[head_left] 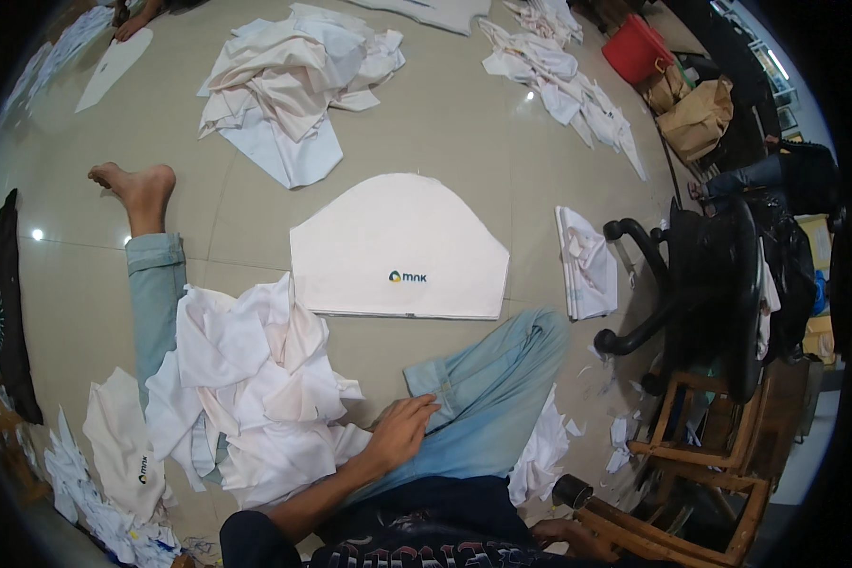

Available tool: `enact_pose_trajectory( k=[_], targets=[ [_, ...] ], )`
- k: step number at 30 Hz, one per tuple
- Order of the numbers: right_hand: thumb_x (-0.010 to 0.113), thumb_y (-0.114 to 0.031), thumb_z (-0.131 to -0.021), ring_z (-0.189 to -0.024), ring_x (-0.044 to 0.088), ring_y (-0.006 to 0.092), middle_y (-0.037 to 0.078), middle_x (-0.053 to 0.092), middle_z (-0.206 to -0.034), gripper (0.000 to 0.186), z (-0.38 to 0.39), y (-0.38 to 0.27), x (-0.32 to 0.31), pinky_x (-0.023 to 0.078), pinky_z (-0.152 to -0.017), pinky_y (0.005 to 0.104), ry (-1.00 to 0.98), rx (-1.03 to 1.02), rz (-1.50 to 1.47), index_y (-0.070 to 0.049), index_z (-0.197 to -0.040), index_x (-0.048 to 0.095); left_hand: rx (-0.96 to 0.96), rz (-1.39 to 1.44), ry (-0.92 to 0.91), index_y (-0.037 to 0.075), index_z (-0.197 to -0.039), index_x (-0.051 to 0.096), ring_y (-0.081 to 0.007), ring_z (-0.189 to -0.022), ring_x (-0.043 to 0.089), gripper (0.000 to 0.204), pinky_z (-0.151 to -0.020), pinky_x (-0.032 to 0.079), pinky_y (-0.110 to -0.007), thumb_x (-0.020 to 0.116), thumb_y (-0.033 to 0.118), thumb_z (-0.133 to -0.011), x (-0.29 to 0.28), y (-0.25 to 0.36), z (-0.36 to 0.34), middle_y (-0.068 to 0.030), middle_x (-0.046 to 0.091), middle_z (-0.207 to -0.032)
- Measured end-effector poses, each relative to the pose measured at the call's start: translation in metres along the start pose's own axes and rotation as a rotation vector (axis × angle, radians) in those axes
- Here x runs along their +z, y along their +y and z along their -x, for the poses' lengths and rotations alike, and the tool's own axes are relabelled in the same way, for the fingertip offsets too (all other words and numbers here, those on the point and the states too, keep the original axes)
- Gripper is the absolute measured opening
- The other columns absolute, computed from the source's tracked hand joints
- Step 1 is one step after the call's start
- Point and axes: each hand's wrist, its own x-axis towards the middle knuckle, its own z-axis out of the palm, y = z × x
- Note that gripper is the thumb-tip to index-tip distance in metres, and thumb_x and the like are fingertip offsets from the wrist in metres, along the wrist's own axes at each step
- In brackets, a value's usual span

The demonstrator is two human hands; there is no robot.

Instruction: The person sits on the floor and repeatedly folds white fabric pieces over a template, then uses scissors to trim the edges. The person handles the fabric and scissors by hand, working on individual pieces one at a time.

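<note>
My left hand [402,431] rests on my bent leg beside the rolled denim cuff [428,379], fingers slightly curved and holding nothing visible. My right hand [557,533] is partly in view low at the right, beside my dark shirt; its fingers are hidden. A heap of white and pale pink cloth [237,350] lies over my outstretched leg. In front of me a flat stack of cream, dome-topped cut panels [398,227] lies on the tiled floor, a small printed logo on it. A folded white bundle [587,260] lies to its right.
More cloth piles [293,85] [563,80] and scraps lie around the floor [114,284]. A black chair [710,284], wooden stools [691,426], a red tub [634,47] and paper sacks [691,118] line the right. A person [786,175] is beyond the chair; another's hand [128,24] shows top left.
</note>
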Motion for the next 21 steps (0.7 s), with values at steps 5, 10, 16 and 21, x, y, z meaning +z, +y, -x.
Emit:
enact_pose_trajectory(
  k=[5,10,16,21],
  targets=[
    [0.054,-0.030,-0.096,-0.114,0.064,0.0229,0.011,0.067,-0.122,0.038,0.097,-0.003,-0.042,0.049,-0.099,0.0336,-0.298,0.084,0.007,-0.008,-0.125,0.065,0.021,-0.017,-0.045,0.004,-0.126,0.059,-0.0336,-0.121,0.052,0.035,-0.103,0.040,-0.044,0.054,0.005,-0.091,-0.001,0.026,0.007,-0.0138,0.056,-0.133],
    [0.064,-0.019,-0.086,-0.089,0.070,0.0174,0.011,0.074,-0.097,0.025,0.234,-0.118,-0.053,0.054,-0.083,0.0299,0.056,-0.304,0.098,0.002,-0.098,0.073,0.109,0.158,-0.068,0.004,-0.126,0.058,-0.0357,-0.122,0.052,0.034,-0.104,0.040,-0.046,0.054,0.007,-0.092,0.023,0.059,0.002,-0.0159,0.056,-0.132],
    [0.055,-0.028,-0.097,-0.074,0.066,0.0198,0.010,0.071,-0.088,0.031,0.188,-0.135,-0.039,0.053,-0.072,0.0350,0.538,-0.384,0.399,-0.001,-0.105,0.066,0.205,0.040,-0.016,-0.002,-0.122,0.058,-0.0409,-0.121,0.053,0.031,-0.106,0.039,-0.049,0.052,0.006,-0.093,0.025,0.069,-0.004,-0.0225,0.058,-0.127],
    [0.061,-0.028,-0.089,-0.075,0.068,0.0245,0.015,0.070,-0.085,0.031,0.133,-0.058,-0.006,0.054,-0.070,0.0380,0.527,-0.375,0.199,-0.002,-0.105,0.068,-0.035,0.013,-0.095,-0.001,-0.122,0.061,-0.0363,-0.120,0.056,0.030,-0.105,0.040,-0.041,0.050,0.000,-0.095,0.017,0.058,0.014,-0.0210,0.060,-0.127]
  ],
)
